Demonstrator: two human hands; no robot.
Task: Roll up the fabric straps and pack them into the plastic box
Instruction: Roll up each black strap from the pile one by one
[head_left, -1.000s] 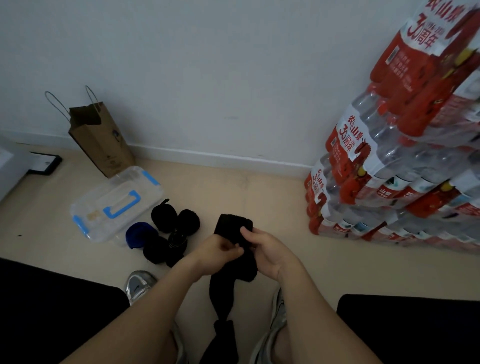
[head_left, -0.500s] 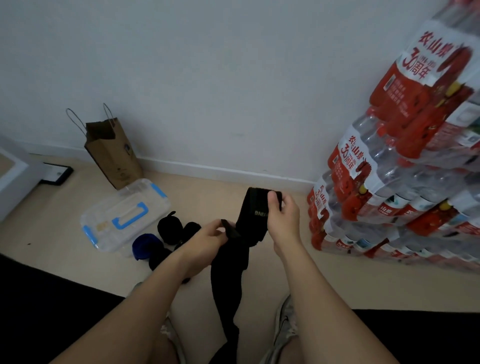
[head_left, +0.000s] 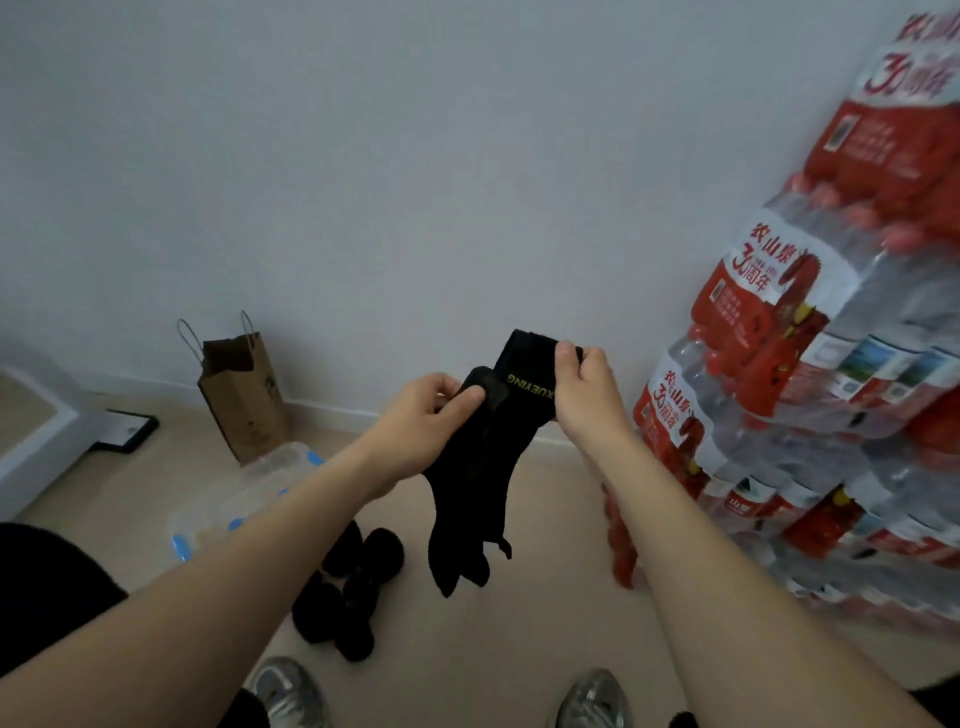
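Observation:
I hold a black fabric strap (head_left: 483, 467) with yellow lettering up in the air, its tail hanging free above the floor. My left hand (head_left: 423, 421) pinches a flap at the strap's upper left. My right hand (head_left: 584, 387) grips its top right edge. Several rolled black straps (head_left: 353, 587) lie on the floor below my left forearm. The clear plastic box (head_left: 249, 499) with blue clips and a closed lid sits on the floor to their left, partly hidden by my forearm.
A brown paper bag (head_left: 244, 395) stands against the wall behind the box. Stacked packs of bottled water (head_left: 810, 426) rise at the right. A small black frame (head_left: 124, 431) lies at the left. My two grey shoes (head_left: 291, 691) show at the bottom edge.
Both hands have risen with the strap and spread apart, so it now hangs unrolled. The camera has tilted upward.

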